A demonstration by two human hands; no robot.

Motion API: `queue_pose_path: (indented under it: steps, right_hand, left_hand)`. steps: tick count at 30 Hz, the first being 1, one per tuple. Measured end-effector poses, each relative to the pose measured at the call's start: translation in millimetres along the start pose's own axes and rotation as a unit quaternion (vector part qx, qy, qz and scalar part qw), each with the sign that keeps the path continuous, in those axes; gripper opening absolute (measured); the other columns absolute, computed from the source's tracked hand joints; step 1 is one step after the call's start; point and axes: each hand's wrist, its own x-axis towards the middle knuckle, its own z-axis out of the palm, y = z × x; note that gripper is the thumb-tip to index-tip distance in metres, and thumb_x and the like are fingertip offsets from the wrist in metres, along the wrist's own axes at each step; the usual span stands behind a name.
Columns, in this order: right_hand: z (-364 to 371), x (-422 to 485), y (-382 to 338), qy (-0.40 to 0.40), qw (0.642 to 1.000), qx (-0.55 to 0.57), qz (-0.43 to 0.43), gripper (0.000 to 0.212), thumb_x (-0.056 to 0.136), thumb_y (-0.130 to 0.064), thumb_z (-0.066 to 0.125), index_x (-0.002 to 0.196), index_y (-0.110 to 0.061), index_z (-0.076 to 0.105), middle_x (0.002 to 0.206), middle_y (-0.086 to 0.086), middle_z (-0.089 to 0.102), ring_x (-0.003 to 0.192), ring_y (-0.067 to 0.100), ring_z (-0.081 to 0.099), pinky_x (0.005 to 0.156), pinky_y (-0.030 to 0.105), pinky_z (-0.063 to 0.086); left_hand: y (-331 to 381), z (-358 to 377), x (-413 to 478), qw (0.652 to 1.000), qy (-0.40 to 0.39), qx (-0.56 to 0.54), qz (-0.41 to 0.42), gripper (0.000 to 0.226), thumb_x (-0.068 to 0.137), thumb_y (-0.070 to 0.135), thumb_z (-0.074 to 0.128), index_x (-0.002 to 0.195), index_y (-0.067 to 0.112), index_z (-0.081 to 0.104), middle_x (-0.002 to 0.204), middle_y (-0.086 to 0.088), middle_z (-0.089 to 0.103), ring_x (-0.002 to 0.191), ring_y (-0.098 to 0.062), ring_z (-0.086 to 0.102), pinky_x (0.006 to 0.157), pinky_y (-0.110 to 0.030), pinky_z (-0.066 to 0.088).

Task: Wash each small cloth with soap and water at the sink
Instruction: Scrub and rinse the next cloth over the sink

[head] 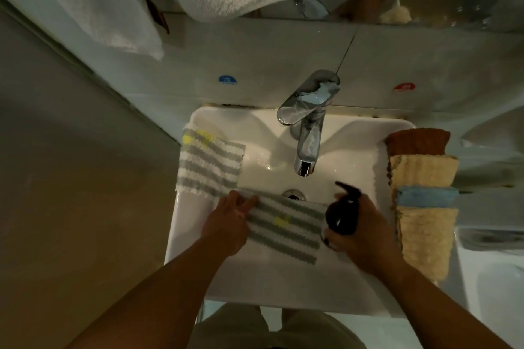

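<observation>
Grey-and-white striped cloth [286,228] with a yellow patch is spread over the white ceramic sink [354,133] at lower centre, its left edge pinched by the left hand [226,224]. The right hand [365,232] is wrapped round a black pump soap bottle [341,214] at the cloth's right edge. A matching striped cloth [209,161] drapes the left rim; folded brown, cream and blue cloths [422,193] line the right.
</observation>
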Motion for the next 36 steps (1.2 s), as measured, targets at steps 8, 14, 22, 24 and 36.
queue_pose_path:
  steps: [8, 14, 22, 24, 36]
  right_hand:
    - [31, -13, 16, -0.072, 0.993, -0.08, -0.044, 0.055, 0.076, -0.061, 0.073, 0.117, -0.04, 0.042, 0.107, -0.015, 0.052, 0.098, 0.008, 0.055, 0.083, 0.017, 0.043]
    - [36, -1, 10, -0.134, 0.989, 0.015, -0.057, 0.104, 0.076, -0.054, 0.081, 0.154, -0.051, 0.012, 0.141, -0.024, 0.044, 0.125, -0.004, 0.046, 0.107, 0.016, 0.037]
    - [27, 7, 5, -0.27, 0.946, -0.139, -0.114, 0.118, 0.074, -0.037, 0.08, 0.149, -0.062, -0.007, 0.15, -0.009, 0.041, 0.128, 0.011, 0.045, 0.111, 0.032, 0.043]
    - [29, 10, 5, -0.28, 0.941, -0.147, -0.125, 0.116, 0.074, -0.04, 0.079, 0.149, -0.063, -0.005, 0.147, -0.006, 0.043, 0.124, 0.012, 0.046, 0.109, 0.033, 0.045]
    - [39, 15, -3, -0.233, 0.954, -0.106, -0.157, 0.099, 0.067, -0.039, 0.082, 0.148, -0.047, 0.024, 0.139, -0.01, 0.05, 0.116, 0.009, 0.052, 0.102, 0.029, 0.05]
  left_hand:
    - [1, 0, -4, 1.0, -0.001, 0.025, 0.016, 0.081, 0.092, 0.031, 0.066, 0.154, 0.049, 0.019, 0.146, 0.0, 0.025, 0.13, -0.023, 0.04, 0.111, -0.036, 0.043]
    - [2, -1, -3, 0.999, -0.003, 0.045, 0.019, 0.084, 0.091, 0.029, 0.068, 0.155, 0.048, 0.017, 0.146, -0.001, 0.024, 0.13, -0.024, 0.041, 0.111, -0.037, 0.043]
    - [1, -1, -1, 0.997, 0.002, 0.075, 0.035, 0.088, 0.089, 0.036, 0.07, 0.157, 0.044, 0.015, 0.15, -0.003, 0.022, 0.135, -0.026, 0.036, 0.112, -0.038, 0.04]
    - [0, 1, -1, 0.997, 0.008, 0.069, 0.036, 0.088, 0.088, 0.038, 0.071, 0.156, 0.045, 0.016, 0.149, -0.003, 0.023, 0.135, -0.025, 0.038, 0.112, -0.037, 0.04]
    - [5, -4, -3, 0.997, 0.004, 0.066, 0.037, 0.081, 0.093, 0.027, 0.064, 0.158, 0.04, 0.017, 0.148, -0.003, 0.025, 0.136, -0.025, 0.035, 0.113, -0.037, 0.04]
